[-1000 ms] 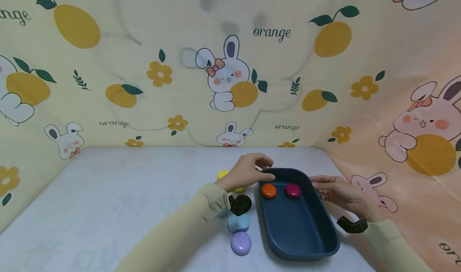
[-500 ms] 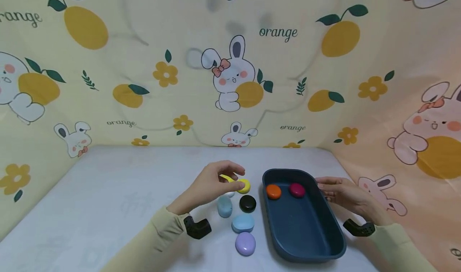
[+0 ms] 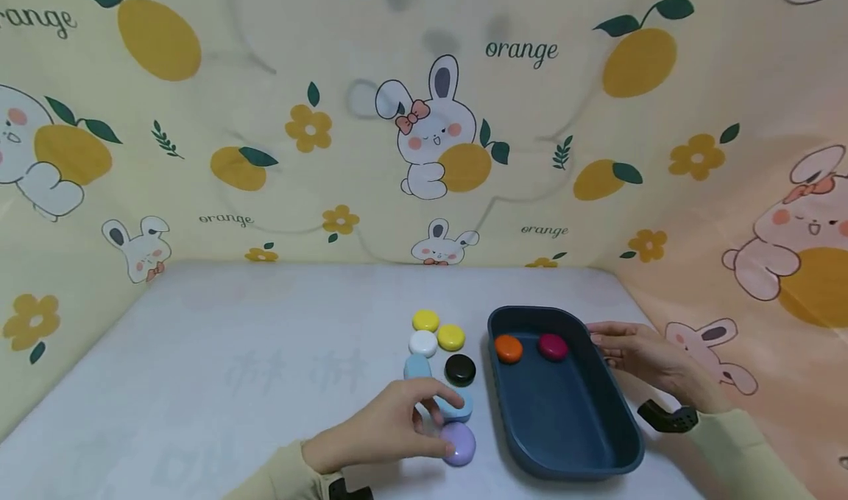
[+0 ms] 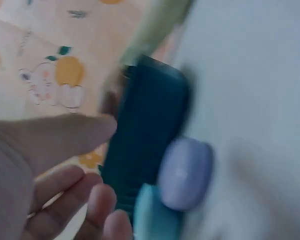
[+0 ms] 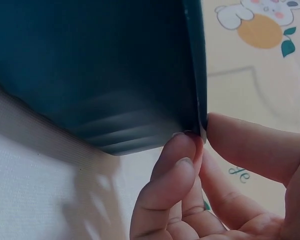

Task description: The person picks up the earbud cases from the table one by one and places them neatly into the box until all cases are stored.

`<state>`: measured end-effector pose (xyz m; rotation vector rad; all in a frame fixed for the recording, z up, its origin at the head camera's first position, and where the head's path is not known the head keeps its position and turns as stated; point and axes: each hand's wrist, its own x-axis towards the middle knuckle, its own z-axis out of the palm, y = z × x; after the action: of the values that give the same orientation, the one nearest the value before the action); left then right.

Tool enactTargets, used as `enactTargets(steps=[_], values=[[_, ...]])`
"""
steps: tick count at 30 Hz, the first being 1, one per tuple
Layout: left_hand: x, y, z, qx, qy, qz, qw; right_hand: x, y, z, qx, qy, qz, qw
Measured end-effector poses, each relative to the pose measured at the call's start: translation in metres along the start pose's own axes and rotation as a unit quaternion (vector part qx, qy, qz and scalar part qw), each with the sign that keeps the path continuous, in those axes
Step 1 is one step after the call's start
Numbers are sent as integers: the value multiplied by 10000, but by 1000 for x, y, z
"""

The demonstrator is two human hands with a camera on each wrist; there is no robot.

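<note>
My left hand [image 3: 397, 423] hovers with spread, bent fingers over a glossy purple rounded piece [image 3: 461, 446]. In the left wrist view a gap shows between the fingers and that purple piece [image 4: 186, 174], and nothing lies in the grasp. A light blue piece [image 3: 457, 410] is partly hidden behind the fingers. At the right, my right hand [image 3: 652, 361] pinches the rim of a dark blue tray [image 3: 563, 426] between thumb and fingertips, as the right wrist view shows on the tray wall [image 5: 105, 65]. Inside the tray lie an orange piece [image 3: 509, 349] and a magenta piece [image 3: 553, 347].
Left of the tray stand a black piece [image 3: 460, 370], another light blue piece [image 3: 417, 367], a white piece [image 3: 422, 343] and two yellow pieces [image 3: 451, 337]. They rest on a white table cloth [image 3: 265, 353]. A printed fabric backdrop [image 3: 298, 191] rises behind.
My left hand has moved from over the tray's far left corner, leftward past the yellow pieces, then nearer to me over the purple piece. The right hand keeps its hold on the tray.
</note>
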<state>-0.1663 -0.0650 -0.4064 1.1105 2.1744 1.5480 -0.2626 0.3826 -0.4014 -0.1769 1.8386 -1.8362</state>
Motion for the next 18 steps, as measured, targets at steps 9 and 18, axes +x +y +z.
enactTargets(steps=[9, 18], values=[[0, -12, 6, 749, -400, 396, 9956, -1, -4, 2, -154, 155, 56, 9997], [2, -18, 7, 763, -411, 146, 9961, 0, -3, 0, -62, 235, 151, 9996]])
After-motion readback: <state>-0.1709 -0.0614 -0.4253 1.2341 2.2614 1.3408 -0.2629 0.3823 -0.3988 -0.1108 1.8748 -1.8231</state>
